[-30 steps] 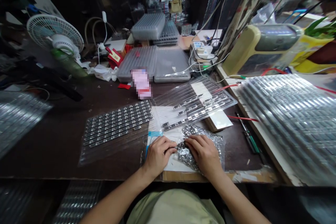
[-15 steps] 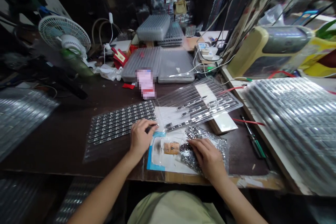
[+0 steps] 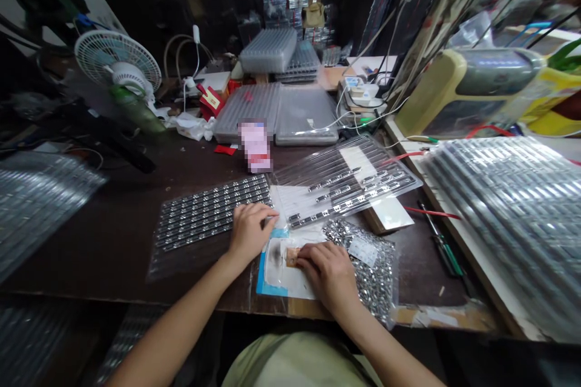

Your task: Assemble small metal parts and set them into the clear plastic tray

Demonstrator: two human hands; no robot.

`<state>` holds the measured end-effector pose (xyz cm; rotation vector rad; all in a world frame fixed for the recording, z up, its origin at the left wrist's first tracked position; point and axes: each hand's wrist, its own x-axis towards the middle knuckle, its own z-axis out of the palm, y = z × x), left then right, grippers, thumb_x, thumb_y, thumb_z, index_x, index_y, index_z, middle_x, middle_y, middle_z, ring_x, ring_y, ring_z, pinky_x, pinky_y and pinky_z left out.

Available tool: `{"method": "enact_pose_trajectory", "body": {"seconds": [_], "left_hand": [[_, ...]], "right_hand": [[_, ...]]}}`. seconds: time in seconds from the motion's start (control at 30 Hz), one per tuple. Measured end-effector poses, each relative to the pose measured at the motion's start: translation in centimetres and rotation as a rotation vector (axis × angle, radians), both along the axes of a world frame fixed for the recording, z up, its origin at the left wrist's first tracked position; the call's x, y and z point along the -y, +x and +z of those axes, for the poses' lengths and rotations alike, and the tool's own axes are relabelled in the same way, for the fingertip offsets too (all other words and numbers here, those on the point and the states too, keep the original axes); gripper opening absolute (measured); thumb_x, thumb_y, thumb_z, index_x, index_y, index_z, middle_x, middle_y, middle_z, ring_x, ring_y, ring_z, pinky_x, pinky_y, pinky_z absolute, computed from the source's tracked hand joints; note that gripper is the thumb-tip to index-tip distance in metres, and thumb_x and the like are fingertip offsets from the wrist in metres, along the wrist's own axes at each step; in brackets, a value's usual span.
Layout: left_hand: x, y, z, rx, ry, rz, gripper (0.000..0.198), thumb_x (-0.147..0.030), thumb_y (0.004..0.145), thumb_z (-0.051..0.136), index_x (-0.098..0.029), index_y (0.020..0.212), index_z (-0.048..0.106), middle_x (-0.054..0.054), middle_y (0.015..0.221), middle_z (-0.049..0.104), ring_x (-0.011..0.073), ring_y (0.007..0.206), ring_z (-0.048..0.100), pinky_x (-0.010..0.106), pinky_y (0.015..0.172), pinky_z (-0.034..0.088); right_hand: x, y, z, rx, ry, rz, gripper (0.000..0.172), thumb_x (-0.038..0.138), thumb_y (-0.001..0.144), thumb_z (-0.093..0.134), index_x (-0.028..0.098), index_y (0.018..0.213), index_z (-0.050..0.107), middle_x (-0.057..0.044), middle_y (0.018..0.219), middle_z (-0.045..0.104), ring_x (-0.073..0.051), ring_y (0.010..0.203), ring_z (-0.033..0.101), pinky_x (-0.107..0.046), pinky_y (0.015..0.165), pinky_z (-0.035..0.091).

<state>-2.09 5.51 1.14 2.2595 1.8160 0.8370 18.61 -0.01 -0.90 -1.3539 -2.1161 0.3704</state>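
Left hand (image 3: 249, 233) curled, hold unclear | right hand (image 3: 324, 275) narrow, fingertips on tan pad (image 3: 291, 257) | I'd press evenly

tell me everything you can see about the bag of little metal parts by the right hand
The clear plastic bag lies flat and slightly crumpled on the dark tabletop, loosely filled with many small, shiny, silver-looking metal parts, too small to make out singly. A small whitish label sits near its upper edge. Its lower corner reaches about the table's front edge. The person's right hand lies at its left side, though whether they touch is hard to tell.
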Motion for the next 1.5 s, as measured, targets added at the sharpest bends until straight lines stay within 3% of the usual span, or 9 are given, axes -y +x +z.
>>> {"method": "enact_pose_trajectory", "body": {"seconds": [0.1, 0.2, 0.33, 0.43, 0.57, 0.7, 0.9, 1.17, 1.5], "left_hand": [[-1.6, 3.1, 0.3, 0.031, -0.057, -0.097, 0.005, -0.026, 0.079, 0.065, -0.024, 0.078, 0.069, 0.003, 0.085, 0.071, 0.0212, 0.085, 0.061, 0.041, 0.09, 0.033], [-2.1, 4.0, 0.5, 0.082, -0.096, -0.108, 0.006, -0.023, 0.079, 0.064, -0.022, 0.073, 0.067, 0.003, 0.079, 0.071, 0.0206, 0.081, 0.061, 0.041, 0.089, 0.036], [-0.8, 1.7, 0.7, 0.434, -0.222, -0.021, 0.012, -0.027, 0.083, 0.058, -0.019, 0.085, 0.066, 0.005, 0.082, 0.07, 0.0187, 0.078, 0.064, 0.033, 0.075, 0.047], [1.1, -0.5, 0.5, 0.762, -0.405, 0.001, 0.03, -0.038, 0.084, 0.056, -0.016, 0.103, 0.063, 0.005, 0.08, 0.068, 0.015, 0.067, 0.064, 0.024, 0.058, 0.049], [3.4, -1.5, -0.2, 0.874, -0.556, 0.017, 0.036, -0.042, 0.083, 0.058, -0.016, 0.107, 0.064, 0.003, 0.07, 0.065, 0.0123, 0.06, 0.061, 0.021, 0.052, 0.049], [4.5, -0.1, -1.0, 0.834, -0.516, 0.033, 0.03, -0.036, 0.077, 0.066, -0.016, 0.099, 0.066, 0.004, 0.077, 0.068, 0.0126, 0.063, 0.062, 0.021, 0.054, 0.049], [4.9, 2.6, -1.4, 0.622, -0.358, -0.019, 0.013, -0.025, 0.078, 0.065, -0.017, 0.087, 0.072, 0.006, 0.086, 0.069, 0.0151, 0.072, 0.064, 0.022, 0.059, 0.05], [5.8, 3.7, -2.1, 0.41, -0.199, -0.165, 0.015, -0.021, 0.082, 0.063, -0.024, 0.094, 0.073, 0.004, 0.085, 0.066, 0.0158, 0.079, 0.063, 0.025, 0.072, 0.051], [6.1, 4.5, -1.6, 0.226, -0.105, -0.196, 0.013, -0.02, 0.084, 0.062, -0.023, 0.094, 0.071, 0.003, 0.083, 0.065, 0.0153, 0.078, 0.061, 0.026, 0.072, 0.049]], "right_hand": [[-0.1, -0.4, -0.1, 0.045, 0.039, -0.011, 0.013, 0.031, 0.088, 0.059, 0.027, 0.083, 0.07, -0.001, 0.089, 0.068, -0.017, 0.082, 0.055, -0.031, 0.071, 0.036], [-0.1, -0.6, -0.2, 0.069, 0.039, -0.009, 0.013, 0.032, 0.088, 0.059, 0.029, 0.086, 0.071, -0.001, 0.089, 0.068, -0.016, 0.082, 0.054, -0.032, 0.071, 0.035], [0.0, -0.6, 0.0, 0.088, 0.023, 0.002, 0.013, 0.031, 0.089, 0.058, 0.032, 0.093, 0.07, 0.0, 0.092, 0.068, -0.017, 0.083, 0.054, -0.032, 0.072, 0.036], [-0.3, 0.8, 0.4, 0.182, 0.05, 0.022, 0.024, 0.026, 0.09, 0.054, 0.03, 0.112, 0.065, -0.002, 0.109, 0.066, -0.019, 0.095, 0.054, -0.034, 0.078, 0.038], [-0.5, 4.6, 0.7, 0.404, 0.092, 0.136, 0.04, 0.015, 0.088, 0.05, 0.027, 0.126, 0.055, -0.003, 0.129, 0.057, -0.024, 0.118, 0.045, -0.038, 0.089, 0.038], [-0.2, 6.7, 0.8, 0.475, 0.115, 0.165, 0.036, 0.013, 0.087, 0.049, 0.027, 0.118, 0.06, -0.004, 0.119, 0.062, -0.024, 0.109, 0.051, -0.036, 0.084, 0.042], [-0.7, 5.6, -0.1, 0.313, 0.14, 0.081, 0.019, 0.016, 0.091, 0.049, 0.019, 0.098, 0.066, -0.006, 0.098, 0.066, -0.019, 0.084, 0.054, -0.031, 0.074, 0.045], [-1.1, 5.2, -0.1, 0.023, 0.14, -0.04, 0.013, 0.019, 0.092, 0.048, 0.018, 0.09, 0.061, -0.006, 0.088, 0.064, -0.018, 0.081, 0.056, -0.031, 0.075, 0.046], [-1.1, 5.5, -0.5, 0.045, 0.139, 0.021, 0.026, 0.013, 0.092, 0.042, 0.02, 0.107, 0.063, -0.009, 0.102, 0.064, -0.02, 0.092, 0.058, -0.033, 0.077, 0.05]]}}
